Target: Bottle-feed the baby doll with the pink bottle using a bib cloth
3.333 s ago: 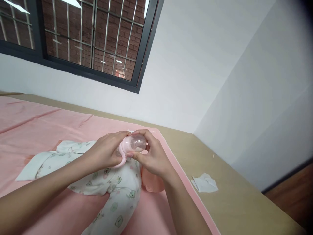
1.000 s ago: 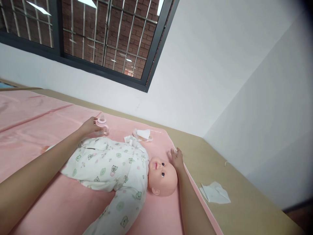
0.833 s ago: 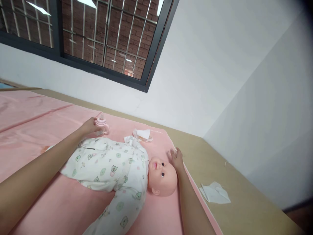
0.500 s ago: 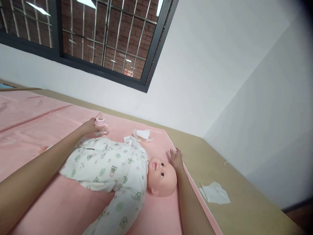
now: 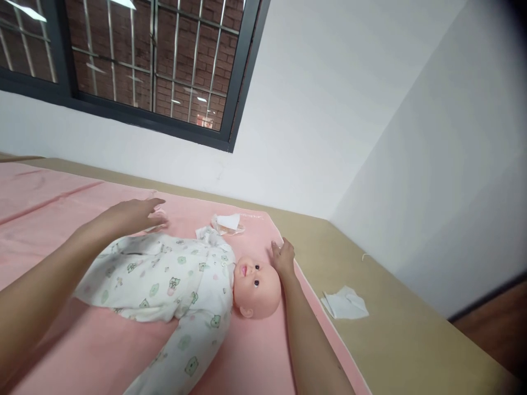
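Note:
A baby doll (image 5: 258,285) in a white printed outfit (image 5: 164,280) lies on its back on a pink cloth (image 5: 251,351), its head toward the right. Above the doll's body, my left hand (image 5: 134,215) has its fingers stretched out and apart. Behind those fingers a clear pink bottle (image 5: 158,217) shows only in part. My right hand (image 5: 284,257) rests near the cloth's right edge, just past the doll's head, fingers apart and nothing in them. Beside the doll's far sleeve lies a clear item with a white piece (image 5: 228,221) on it.
A folded white cloth (image 5: 345,303) lies on the tan surface (image 5: 395,329) right of the pink cloth. A white wall (image 5: 296,137) and a barred, dark-framed window (image 5: 148,115) stand behind. A small white loop (image 5: 364,256) sits near the wall.
My left hand has let go of the bottle and its fingers have spread in front of it. The whole view has shifted, so things appear further left. My right hand remains beside the doll's head.

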Action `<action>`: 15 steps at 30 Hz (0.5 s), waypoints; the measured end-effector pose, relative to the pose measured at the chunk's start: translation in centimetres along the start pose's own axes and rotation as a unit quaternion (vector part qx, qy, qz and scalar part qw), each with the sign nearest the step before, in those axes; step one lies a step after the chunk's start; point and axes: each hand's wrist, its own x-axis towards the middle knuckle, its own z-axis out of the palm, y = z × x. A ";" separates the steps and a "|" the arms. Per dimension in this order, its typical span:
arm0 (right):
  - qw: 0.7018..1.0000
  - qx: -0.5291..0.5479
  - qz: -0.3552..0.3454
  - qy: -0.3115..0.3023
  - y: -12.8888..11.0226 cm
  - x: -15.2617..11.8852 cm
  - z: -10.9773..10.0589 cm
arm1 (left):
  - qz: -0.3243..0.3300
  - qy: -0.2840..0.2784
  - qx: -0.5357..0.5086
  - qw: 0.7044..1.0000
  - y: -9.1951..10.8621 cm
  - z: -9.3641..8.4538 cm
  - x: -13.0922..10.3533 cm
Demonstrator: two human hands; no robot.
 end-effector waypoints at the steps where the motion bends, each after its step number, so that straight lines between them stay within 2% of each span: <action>1: 1.000 -0.013 -0.012 0.007 -0.4 -0.2 -0.1 | 0.033 0.003 -0.014 0.999 1.3 0.1 -0.8; 3: 0.998 -0.033 -0.048 0.026 -1.5 -0.6 -0.5 | 0.111 -0.007 -0.064 0.992 3.8 0.9 -1.9; 5: 0.994 -0.038 -0.094 0.044 -2.5 -1.0 -0.8 | 0.179 -0.039 -0.106 0.977 6.2 2.0 -2.4; 8: 0.984 -0.031 -0.168 0.039 -4.0 -1.5 -0.7 | 0.221 -0.091 -0.117 0.964 9.5 3.6 -2.1; 11: 0.973 -0.063 -0.222 -0.025 -5.1 -1.8 0.0 | 0.239 -0.132 -0.131 0.953 12.2 4.7 -1.0; 15: 0.953 -0.129 -0.253 -0.110 -6.0 -2.5 1.1 | 0.280 -0.182 -0.160 0.929 15.4 6.3 0.7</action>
